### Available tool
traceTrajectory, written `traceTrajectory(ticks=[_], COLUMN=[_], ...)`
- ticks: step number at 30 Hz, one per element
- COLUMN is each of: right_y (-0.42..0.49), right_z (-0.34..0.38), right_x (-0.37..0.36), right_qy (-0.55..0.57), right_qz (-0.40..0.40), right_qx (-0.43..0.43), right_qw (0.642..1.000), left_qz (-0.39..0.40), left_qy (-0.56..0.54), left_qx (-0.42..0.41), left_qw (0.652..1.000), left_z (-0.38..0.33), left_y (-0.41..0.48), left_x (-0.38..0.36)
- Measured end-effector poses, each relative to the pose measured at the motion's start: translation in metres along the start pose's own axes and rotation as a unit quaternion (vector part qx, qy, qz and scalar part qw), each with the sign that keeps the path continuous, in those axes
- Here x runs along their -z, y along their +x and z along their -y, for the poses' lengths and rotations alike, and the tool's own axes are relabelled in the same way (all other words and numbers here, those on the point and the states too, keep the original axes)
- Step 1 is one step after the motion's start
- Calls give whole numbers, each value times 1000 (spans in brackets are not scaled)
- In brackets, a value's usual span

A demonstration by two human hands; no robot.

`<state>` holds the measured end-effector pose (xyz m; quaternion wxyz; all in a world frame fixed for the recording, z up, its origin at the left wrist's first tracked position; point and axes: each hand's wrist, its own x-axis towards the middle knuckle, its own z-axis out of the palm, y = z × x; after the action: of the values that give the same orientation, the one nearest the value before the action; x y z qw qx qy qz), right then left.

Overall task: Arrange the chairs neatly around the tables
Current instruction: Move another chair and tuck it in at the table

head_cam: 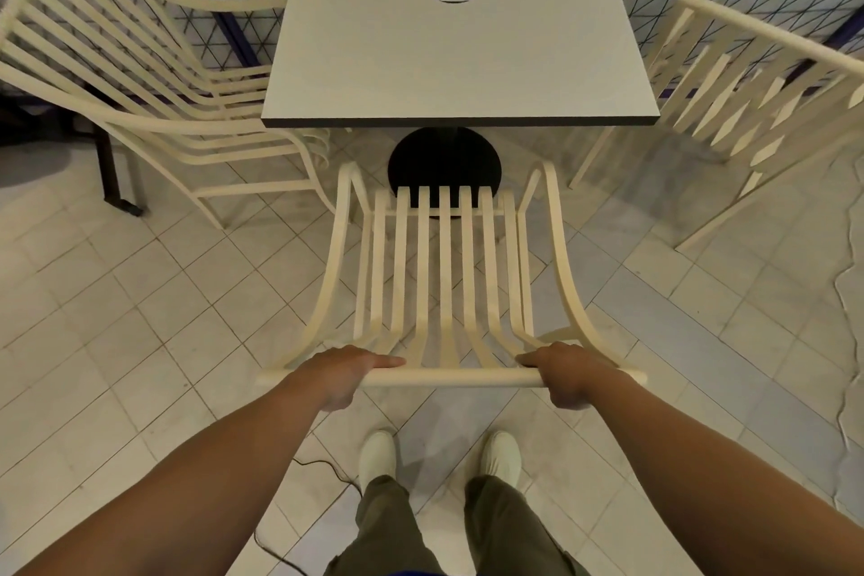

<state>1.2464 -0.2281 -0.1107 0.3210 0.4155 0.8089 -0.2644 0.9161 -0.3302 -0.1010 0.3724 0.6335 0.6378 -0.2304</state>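
Past the left grip (343, 372) and right grip (568, 372), both clamped on it, a cream slatted chair (444, 276) sits near the counter (458, 61) edge.

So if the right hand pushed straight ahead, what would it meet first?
The right hand grips the chair by its top rail, so its slats come first; beyond them, probably the table edge; depth is unclear.
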Motion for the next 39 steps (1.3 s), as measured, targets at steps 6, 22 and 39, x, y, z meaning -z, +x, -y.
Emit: traceTrajectory(ticks=[6, 22, 39], right_y=[7, 4, 6], right_z=[-11, -31, -30], right_x=[9, 18, 13], right_qy=[2, 38, 2], right_qz=[8, 3, -4], right_qx=[3, 8, -19], right_qw=[1000, 999, 1000], left_qz=[-11, 16, 0], left_qy=[14, -26, 4], left_qx=[0, -21, 8], left_qw=[1000, 999, 1000], left_z=[-3, -7, -14], left_y=[9, 13, 16], left_x=[12, 20, 15])
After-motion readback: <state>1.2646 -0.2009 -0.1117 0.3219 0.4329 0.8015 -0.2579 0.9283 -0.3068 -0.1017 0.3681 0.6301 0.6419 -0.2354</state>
